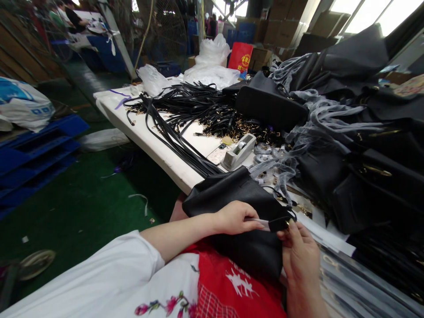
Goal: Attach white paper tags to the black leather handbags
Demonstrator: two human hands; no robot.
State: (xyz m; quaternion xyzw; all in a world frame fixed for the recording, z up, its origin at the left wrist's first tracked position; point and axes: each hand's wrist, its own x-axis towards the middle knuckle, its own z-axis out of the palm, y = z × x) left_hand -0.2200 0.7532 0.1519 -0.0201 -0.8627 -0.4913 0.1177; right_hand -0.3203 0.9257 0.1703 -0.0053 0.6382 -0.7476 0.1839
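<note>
1. Head view, with the clock centred on the black bag (215, 196) and 12 o'clock at the top: the bag lies at the person's lap, against the near edge of the white table (124, 132).
2. The left hand (236, 217), its arm coming in from 9 o'clock over the bag, pinches a white strip (263, 223) between thumb and curled fingers.
3. The right hand (300, 245), at 4 o'clock, grips a black tab (278, 224) with its fingertips beside a small gold-coloured fitting (287, 224). The strip runs from the left hand to this tab.
4. At 12 o'clock, just beyond the bag, stands a grey tape dispenser (239, 152); farther out is a red packet (240, 56).
5. Toward 11 o'clock, black straps (175, 143) with gold-coloured ends spread over the table.
6. Between 2 and 3 o'clock, more black bags (341, 185) are heaped.
7. Toward 9 o'clock, well apart, blue pallets (33, 161) stand on the green floor (89, 198).
</note>
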